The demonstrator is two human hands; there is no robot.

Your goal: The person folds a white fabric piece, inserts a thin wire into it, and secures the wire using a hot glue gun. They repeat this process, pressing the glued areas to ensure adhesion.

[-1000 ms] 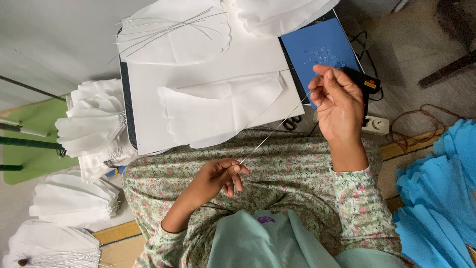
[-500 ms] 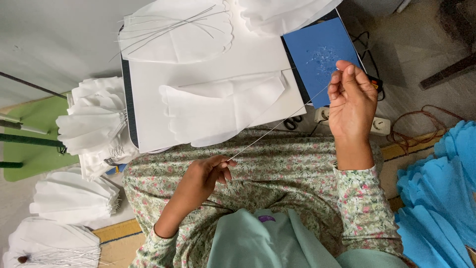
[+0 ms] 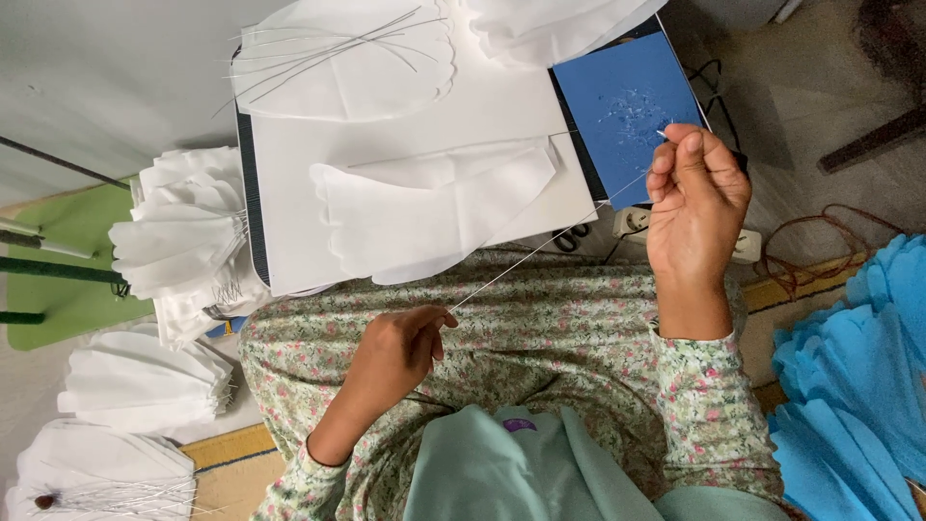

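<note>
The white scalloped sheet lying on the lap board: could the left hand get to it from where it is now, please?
Probably yes. The left hand pinches the near end of a thin wire just below the white scalloped sheet, and nothing lies between them on the lap board. It would likely have to release the wire first.

Left hand (image 3: 395, 352): pinches one end of a thin wire (image 3: 550, 241).
Right hand (image 3: 696, 198): pinches the other end.
Behind: white paper petals (image 3: 434, 207) on a board (image 3: 289, 154).

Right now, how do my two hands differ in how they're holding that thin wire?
The right hand is raised over the blue sheet, fingers upright, pinching the thin wire's far end. The left hand sits low over the lap, curled, pinching the near end. Both grip with their fingertips, the wire straight between them.
</note>
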